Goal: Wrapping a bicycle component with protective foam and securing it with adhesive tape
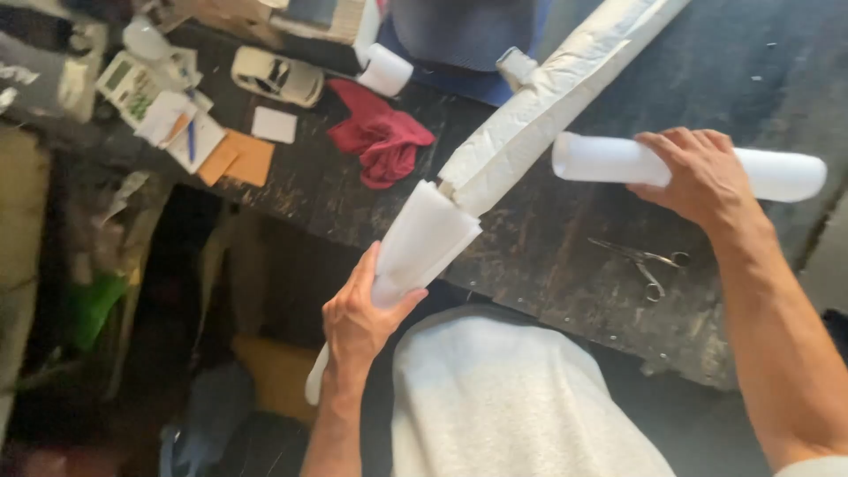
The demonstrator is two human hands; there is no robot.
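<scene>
- A dark, scratched and worn wooden worktable (548, 256) runs slantwise across the scene, its near edge chipped and pale; left of it the floor lies in shadow with dim clutter, a green scrap among it.
- On the far left of the table sit a cream toy car (277, 76), a pale calculator (128, 86), a blue pen (191, 137), a white paper square (274, 124) and tan cardboard pieces (237, 158).
- A crumpled dark-red cloth (380, 135) lies near the middle, and metal scissors (643, 262) lie open on the near right.
- A long bar wrapped in white foam sheet (548, 102) stretches from the far right down toward the near edge, its wrapping wrinkled and taped.
- The left hand (358, 322) is closed around the loose flap of white foam sheet (424, 243) at the bar's near end, which overhangs the table edge; thumb on top.
- The right hand (698, 172) presses palm-down, fingers curled, on a smooth white rolled foam tube (601, 159) lying on the table just right of the bar.
- The hands are well apart.
</scene>
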